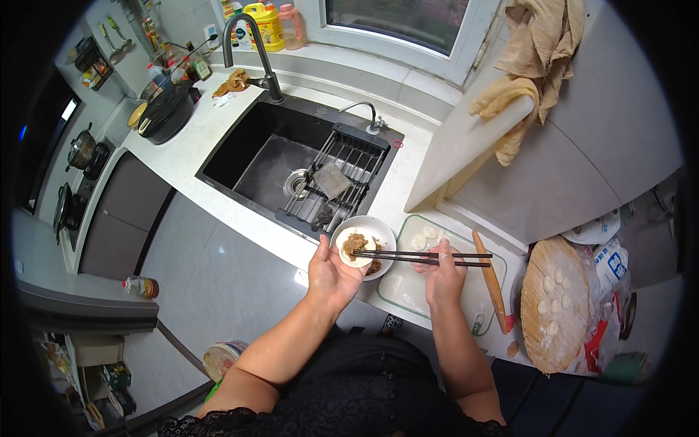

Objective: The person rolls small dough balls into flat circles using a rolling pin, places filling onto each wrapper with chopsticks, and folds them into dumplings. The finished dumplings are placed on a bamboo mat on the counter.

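Observation:
On the palm and fingers of my left hand (334, 278) lies a round dumpling wrapper (345, 257) with brown filling (356, 243) heaped on it. My right hand (446, 276) grips a pair of dark chopsticks (420, 259), whose tips touch the filling. Behind the wrapper is a white bowl (385, 232) with more filling inside, partly hidden by my left hand. Several small dough pieces (425, 238) lie on a green-edged cutting board (407, 295) under my right hand. A wooden rolling pin (490, 284) rests along the board's right side.
A dark sink (262, 153) with a draining rack (349, 180) and faucet (267, 65) lies ahead. At right, a woven tray (557, 338) holds several dumplings (554, 295). A white panel (464, 153) draped with cloths (513, 104) rises beyond the board. A lidded black pan (169, 112) stands far left.

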Action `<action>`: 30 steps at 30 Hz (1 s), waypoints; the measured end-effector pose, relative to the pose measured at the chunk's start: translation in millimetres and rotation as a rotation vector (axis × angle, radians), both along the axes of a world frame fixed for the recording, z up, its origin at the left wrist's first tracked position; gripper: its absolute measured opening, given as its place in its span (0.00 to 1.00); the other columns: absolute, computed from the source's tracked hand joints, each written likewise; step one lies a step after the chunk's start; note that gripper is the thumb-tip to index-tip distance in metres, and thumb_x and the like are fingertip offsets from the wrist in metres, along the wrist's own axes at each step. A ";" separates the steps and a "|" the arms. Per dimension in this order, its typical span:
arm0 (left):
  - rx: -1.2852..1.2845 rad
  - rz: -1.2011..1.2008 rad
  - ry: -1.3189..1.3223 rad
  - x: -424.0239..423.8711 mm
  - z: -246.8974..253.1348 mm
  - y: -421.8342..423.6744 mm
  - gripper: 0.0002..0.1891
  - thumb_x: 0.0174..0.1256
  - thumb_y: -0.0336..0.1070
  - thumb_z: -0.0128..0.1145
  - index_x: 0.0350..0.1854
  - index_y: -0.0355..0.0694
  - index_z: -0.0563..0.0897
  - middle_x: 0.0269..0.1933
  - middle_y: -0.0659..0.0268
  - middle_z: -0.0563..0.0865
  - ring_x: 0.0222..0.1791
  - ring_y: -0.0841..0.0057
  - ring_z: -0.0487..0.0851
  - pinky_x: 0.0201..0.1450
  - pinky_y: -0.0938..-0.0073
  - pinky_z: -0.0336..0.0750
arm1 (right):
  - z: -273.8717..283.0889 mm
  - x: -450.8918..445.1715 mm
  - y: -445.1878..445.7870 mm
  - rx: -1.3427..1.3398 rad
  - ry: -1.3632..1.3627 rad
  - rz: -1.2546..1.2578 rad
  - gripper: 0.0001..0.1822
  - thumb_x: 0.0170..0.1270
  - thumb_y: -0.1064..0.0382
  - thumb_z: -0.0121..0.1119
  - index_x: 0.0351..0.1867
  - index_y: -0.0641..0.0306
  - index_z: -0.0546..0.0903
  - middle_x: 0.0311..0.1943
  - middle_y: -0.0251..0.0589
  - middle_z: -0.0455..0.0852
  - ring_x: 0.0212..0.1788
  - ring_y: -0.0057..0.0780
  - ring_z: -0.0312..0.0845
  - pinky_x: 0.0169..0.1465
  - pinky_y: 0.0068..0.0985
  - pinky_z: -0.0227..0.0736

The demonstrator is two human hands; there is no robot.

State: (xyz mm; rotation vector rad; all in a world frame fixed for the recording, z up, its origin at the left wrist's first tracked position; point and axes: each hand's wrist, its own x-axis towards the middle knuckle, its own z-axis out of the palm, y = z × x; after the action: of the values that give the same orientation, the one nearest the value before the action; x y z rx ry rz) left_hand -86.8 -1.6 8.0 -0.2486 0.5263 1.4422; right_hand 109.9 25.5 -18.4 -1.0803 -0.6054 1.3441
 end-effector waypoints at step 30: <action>0.103 -0.010 0.099 -0.3 19.4 -9.5 0.30 0.80 0.56 0.30 0.64 0.34 0.70 0.65 0.53 0.76 0.67 0.57 0.72 0.71 0.51 0.64 | 15.2 -5.8 12.1 0.046 0.107 0.060 0.16 0.74 0.56 0.53 0.32 0.67 0.76 0.22 0.45 0.82 0.18 0.34 0.81 0.23 0.28 0.80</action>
State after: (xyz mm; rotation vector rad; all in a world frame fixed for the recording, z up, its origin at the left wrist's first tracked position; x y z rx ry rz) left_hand -87.1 -11.2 27.4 -0.0929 0.5307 1.4726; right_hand 104.1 37.7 -3.2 -0.9528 -0.5902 1.4239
